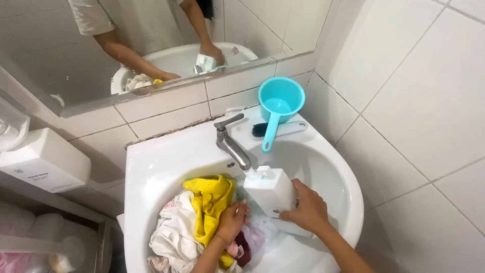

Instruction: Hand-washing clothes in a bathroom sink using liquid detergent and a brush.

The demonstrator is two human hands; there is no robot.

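- Two bare hands work inside a white sink [151, 167] set against a tiled wall.
- The right hand [308, 210] is wrapped around a white rectangular bottle [270, 192], fingers closed on its side; the bottle is tilted, its pump top just under the spout of the metal tap [231, 144], over the middle of the basin.
- The left hand [232, 220] presses down on a yellow cloth [212, 199], fingers curled into the fabric, grasping it.
- The yellow cloth lies on a heap of laundry filling the sink's left half: a white garment [172, 232] toward the front-left rim, with pinkish and dark red pieces beside the left wrist.
- A turquoise dipper [279, 103] stands on the sink's back-right corner, its handle pointing into the basin.
- A dark-bristled brush [278, 129] lies just beside that handle on the back rim.
- A white box-shaped dispenser [43, 159] hangs on the wall left of the sink.
- A mirror [50, 60] above the back rim reflects the person's arms.
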